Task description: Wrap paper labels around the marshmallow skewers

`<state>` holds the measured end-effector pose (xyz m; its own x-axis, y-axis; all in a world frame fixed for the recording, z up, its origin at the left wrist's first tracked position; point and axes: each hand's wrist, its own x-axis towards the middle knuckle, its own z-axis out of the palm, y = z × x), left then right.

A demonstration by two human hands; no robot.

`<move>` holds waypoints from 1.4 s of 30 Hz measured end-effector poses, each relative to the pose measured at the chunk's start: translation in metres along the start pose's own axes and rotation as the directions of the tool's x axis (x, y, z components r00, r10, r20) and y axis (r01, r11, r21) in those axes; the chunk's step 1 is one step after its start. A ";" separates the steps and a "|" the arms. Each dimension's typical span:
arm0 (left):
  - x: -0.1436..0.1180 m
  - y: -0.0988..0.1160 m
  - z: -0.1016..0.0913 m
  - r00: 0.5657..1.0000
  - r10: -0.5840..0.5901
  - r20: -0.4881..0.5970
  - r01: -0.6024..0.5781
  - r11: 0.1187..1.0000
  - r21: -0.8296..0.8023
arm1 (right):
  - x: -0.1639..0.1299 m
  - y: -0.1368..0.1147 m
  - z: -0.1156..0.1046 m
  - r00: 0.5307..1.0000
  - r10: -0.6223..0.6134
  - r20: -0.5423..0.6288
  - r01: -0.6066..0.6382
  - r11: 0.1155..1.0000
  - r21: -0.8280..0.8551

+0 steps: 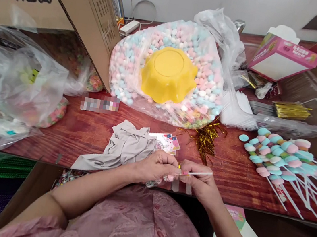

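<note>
Head view, both hands at the near edge of the red wooden table (229, 171). The white stick (198, 173) lies almost level, its long axis running from 9 o'clock to 3 o'clock. The right hand (200, 183) pinches the stick between thumb and fingertips, so the free end projects toward 3 o'clock past the knuckles. The left hand (154, 169), closed in a fingertip pinch, meets the stick's inner end from the 9 o'clock side; a small pink candy piece (170, 177) sits between the two hands, and whether it is already threaded on the stick cannot be told. A speck of gold shows just above the fingertips. Both hands touch or nearly touch at the centre, so neither is clearly nearer.

At 12 o'clock from the hands lies the grey cloth (124, 145) beside a printed card (169, 141); farther on, the clear bag of pastel candies (167, 67) carries an upturned yellow bowl (168, 73). Loose gold twist ties (207, 137) lie at 1 o'clock, and finished candy skewers (280, 158) are heaped at 2 o'clock.
</note>
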<state>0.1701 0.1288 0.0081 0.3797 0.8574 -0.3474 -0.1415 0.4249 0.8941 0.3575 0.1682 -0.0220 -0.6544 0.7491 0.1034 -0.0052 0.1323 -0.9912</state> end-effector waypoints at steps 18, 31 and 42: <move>0.002 0.022 -0.017 0.763 -0.352 0.543 0.328 0.934 0.144 | -0.002 -0.047 -0.003 0.651 -0.630 0.423 0.757 0.502 -0.418; 0.001 0.066 -0.046 0.905 -0.175 0.387 -0.122 0.765 0.632 | 0.000 -0.043 -0.016 0.687 -0.389 0.614 0.727 0.353 -0.589; -0.018 0.035 0.007 0.850 0.405 0.337 -0.503 0.434 0.747 | 0.034 -0.064 -0.012 0.914 -0.401 0.060 0.362 0.741 -0.566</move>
<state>0.1644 0.1264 0.0479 0.5735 0.8029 0.1626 0.4304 -0.4642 0.7741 0.3449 0.1932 0.0463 -0.6417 0.5928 0.4866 0.1872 0.7363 -0.6502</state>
